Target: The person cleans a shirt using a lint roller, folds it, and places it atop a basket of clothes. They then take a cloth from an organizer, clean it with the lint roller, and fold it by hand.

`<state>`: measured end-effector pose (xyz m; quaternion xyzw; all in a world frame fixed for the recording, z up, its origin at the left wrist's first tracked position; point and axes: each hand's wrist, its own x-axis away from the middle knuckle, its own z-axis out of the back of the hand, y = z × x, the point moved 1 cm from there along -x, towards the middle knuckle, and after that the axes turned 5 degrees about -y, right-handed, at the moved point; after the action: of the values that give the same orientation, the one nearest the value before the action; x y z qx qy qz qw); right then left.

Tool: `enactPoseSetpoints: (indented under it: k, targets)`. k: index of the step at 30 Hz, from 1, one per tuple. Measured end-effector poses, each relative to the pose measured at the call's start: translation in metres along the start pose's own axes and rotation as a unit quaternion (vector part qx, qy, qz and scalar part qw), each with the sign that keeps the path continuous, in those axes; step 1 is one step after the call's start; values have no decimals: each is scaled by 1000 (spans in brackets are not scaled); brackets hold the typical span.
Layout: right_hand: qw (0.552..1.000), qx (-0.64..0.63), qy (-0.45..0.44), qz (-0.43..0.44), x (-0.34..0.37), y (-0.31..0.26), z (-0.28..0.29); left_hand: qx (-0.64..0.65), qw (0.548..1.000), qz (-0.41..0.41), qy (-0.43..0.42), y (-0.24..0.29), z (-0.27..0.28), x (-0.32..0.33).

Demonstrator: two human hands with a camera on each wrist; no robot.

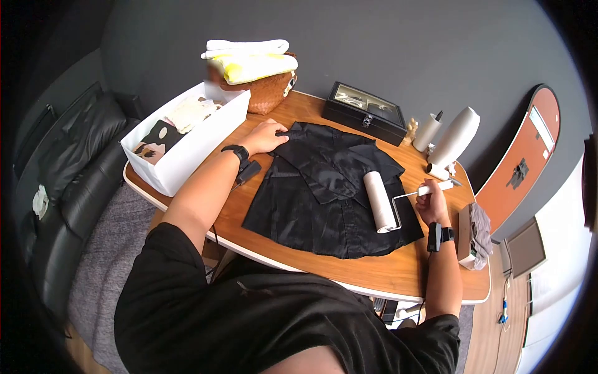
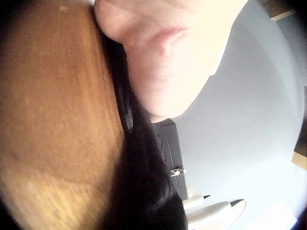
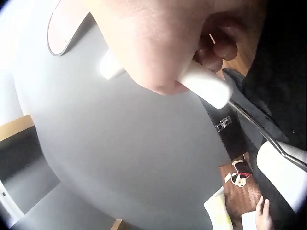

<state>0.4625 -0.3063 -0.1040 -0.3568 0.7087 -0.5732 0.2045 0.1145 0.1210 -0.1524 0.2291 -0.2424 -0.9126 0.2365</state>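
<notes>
A black button-front shirt (image 1: 311, 181) lies spread on the wooden table, its sleeves folded over the upper part. My left hand (image 1: 266, 136) rests at its upper left edge, with thumb and fingers over the fabric; in the left wrist view, the hand (image 2: 168, 57) hides its own fingertips. The fingers of my right hand (image 1: 432, 202) curl round the white handle (image 3: 206, 86) of a lint roller (image 1: 379, 202). Its white cylinder lies over the lower right part of the shirt, joined to the handle by a bent metal rod (image 1: 400, 209).
A white box (image 1: 205, 146) with cloth items stands on the left. Behind are a brown woven bag (image 1: 265, 93) topped with folded towels (image 1: 255, 65) and a black glass-topped case (image 1: 364, 112). At right stand a white bottle-shaped object (image 1: 455, 140) and a box of grey cloth (image 1: 479, 234).
</notes>
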Motion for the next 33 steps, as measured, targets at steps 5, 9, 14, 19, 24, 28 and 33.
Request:
enactPoseSetpoints:
  k: [5,9,14,19,24,28,33]
  targets:
    - [993,66,-86,-43,20,14,-49,-3,1000,8,2,3,1,2]
    - [980,143,-135,-36,27,24,-75,-7,1000,7,2,6,2,3]
    - [975,152,-162,-25,38,19,-86,-3,1000,8,2,6,2,3]
    - [984,146,-97,-9,22,12,-57,3,1000,2,-1,-4,-2,-2]
    - [995,85,-43,-22,-6,18,-14,1,1000,9,-2,-3,-2,-1]
    - [996,79,-39,-22,-10,16,-6,-3,1000,5,-2,0,0,0]
    - [995,97,-35,-2,-2,15,-19,-7,1000,-1,6,7,3,4]
